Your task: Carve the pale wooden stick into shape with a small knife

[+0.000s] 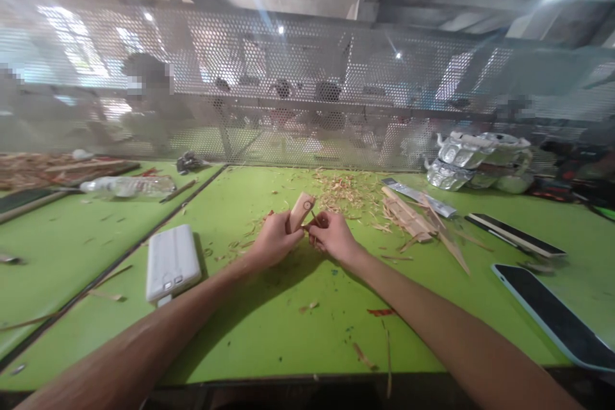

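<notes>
left hand is wrapped tight around a small wooden block, block tilted up and away, top end sticking out above the fingers with a small round mark on its face. right hand is touching the left, its grip pinched on a thin tool whose tip sits against the block; can't tell what the tool is, too small. both hands hover just over the green worktop. wood shavings piled just beyond the hands, more scattered under them. wooden strips lie to the right of the right hand. white power bank sits left of the left hand, near the forearm. dark phone well off to the right, flat on the worktop. clear plastic bottle lies on its side far left. perforated metal screen stands behind everything.
</notes>
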A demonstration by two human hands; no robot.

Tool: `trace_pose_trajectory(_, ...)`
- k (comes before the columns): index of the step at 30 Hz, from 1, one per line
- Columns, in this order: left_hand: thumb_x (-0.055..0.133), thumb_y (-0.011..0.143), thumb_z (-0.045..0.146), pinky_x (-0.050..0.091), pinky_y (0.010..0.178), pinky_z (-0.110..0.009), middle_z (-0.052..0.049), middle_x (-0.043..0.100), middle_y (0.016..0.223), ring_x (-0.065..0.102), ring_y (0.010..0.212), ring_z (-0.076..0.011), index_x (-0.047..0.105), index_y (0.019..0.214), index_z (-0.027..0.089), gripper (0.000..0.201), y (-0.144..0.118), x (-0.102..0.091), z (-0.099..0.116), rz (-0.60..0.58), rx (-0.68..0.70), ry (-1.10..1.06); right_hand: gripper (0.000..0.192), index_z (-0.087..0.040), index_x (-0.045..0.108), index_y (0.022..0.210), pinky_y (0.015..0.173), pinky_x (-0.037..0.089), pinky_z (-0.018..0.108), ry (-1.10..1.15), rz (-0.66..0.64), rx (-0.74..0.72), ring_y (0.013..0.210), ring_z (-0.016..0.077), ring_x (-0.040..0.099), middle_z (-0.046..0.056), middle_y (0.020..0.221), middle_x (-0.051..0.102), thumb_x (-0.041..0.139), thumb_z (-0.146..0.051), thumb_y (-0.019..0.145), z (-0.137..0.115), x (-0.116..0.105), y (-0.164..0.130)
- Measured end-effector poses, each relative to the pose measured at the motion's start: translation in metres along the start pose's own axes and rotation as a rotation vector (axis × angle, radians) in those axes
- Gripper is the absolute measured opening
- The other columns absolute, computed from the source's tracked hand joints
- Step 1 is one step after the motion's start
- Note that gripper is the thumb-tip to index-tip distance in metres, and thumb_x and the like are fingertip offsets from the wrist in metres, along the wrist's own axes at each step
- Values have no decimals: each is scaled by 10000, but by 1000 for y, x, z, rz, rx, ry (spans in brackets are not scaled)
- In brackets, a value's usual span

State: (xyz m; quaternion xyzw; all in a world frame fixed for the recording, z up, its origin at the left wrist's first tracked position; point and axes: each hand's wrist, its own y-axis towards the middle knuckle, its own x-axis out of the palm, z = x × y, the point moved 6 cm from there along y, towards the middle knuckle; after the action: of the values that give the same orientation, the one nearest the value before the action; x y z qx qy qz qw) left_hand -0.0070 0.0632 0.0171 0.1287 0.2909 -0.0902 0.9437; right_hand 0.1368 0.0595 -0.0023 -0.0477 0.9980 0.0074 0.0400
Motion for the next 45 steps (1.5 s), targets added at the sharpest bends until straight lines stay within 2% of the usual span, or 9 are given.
trace_pose_trajectory(4, 629, 770, 218, 292, 456, -238, 38, 497, 552, 466, 475, -111, 473, 665, 205, 188, 1, -1, 0, 12, -9, 17, 219, -213, 524, 728, 345, 331, 198, -5, 2, -13, 371, 74, 447, -36, 543, 608, 726, -195, 808, 3, -1, 2)
trace_pose_trajectory(7, 618, 803, 233, 353, 463, -244, 20, 561, 580, 544, 490, -138, 526, 748, 190, 116, 0, 1, -1, -17, -36, -19, 180, -200, 562, 757, 352, 344, 203, -6, 8, -16, 374, 70, 449, -33, 570, 615, 730, -206, 821, -1, -4, 0)
trace_pose_trajectory(12, 628, 802, 213, 419, 496, -245, -3, 642, 672, 619, 550, -152, 576, 847, 170, 82, 0, 1, 1, -32, 24, -85, 156, -188, 591, 774, 366, 344, 208, 38, -26, -12, 387, 71, 446, -36, 570, 605, 739, -195, 825, -7, -3, -5)
trace_pose_trajectory(15, 603, 801, 174, 426, 491, -254, -5, 632, 641, 620, 532, -158, 577, 831, 162, 41, 0, 3, 2, -75, 30, -56, 179, -189, 575, 744, 371, 341, 206, 43, -24, -6, 386, 67, 445, -37, 568, 601, 738, -194, 818, -7, -2, -5)
trace_pose_trajectory(19, 589, 807, 147, 411, 468, -246, -6, 628, 617, 619, 513, -154, 559, 799, 167, 37, 0, 0, 0, -39, -25, -41, 139, -184, 586, 784, 371, 332, 196, 5, -41, -10, 385, 60, 443, -37, 586, 606, 718, -188, 826, -4, 0, -3)
trace_pose_trajectory(26, 600, 832, 155, 421, 450, -235, -1, 633, 600, 618, 496, -147, 548, 797, 174, 65, -2, 1, 0, -49, -41, -52, 162, -188, 567, 826, 429, 383, 204, -137, -40, -71, 450, 82, 499, -39, 621, 600, 701, -268, 869, -4, -3, -3)
trace_pose_trajectory(31, 597, 834, 152, 416, 439, -233, 8, 615, 576, 610, 479, -145, 522, 759, 189, 113, -2, 1, 0, -14, -35, 5, 158, -202, 525, 774, 462, 393, 216, -183, 8, -113, 459, 92, 506, -49, 588, 566, 651, -190, 869, -6, -2, -4)
trace_pose_trajectory(39, 609, 840, 168, 417, 446, -233, 22, 603, 561, 611, 465, -141, 508, 748, 192, 139, -2, 1, 2, 29, 5, 18, 201, -218, 495, 726, 437, 364, 218, -155, 75, -174, 439, 99, 480, -54, 538, 539, 665, -235, 834, -3, 1, -2)
trace_pose_trajectory(45, 603, 821, 148, 438, 455, -234, 11, 633, 598, 637, 494, -145, 553, 783, 173, 68, -1, 3, 0, 8, 11, -61, 124, -199, 576, 780, 445, 384, 224, -122, 13, -162, 458, 105, 488, -42, 557, 558, 650, -278, 841, -5, 1, -3)
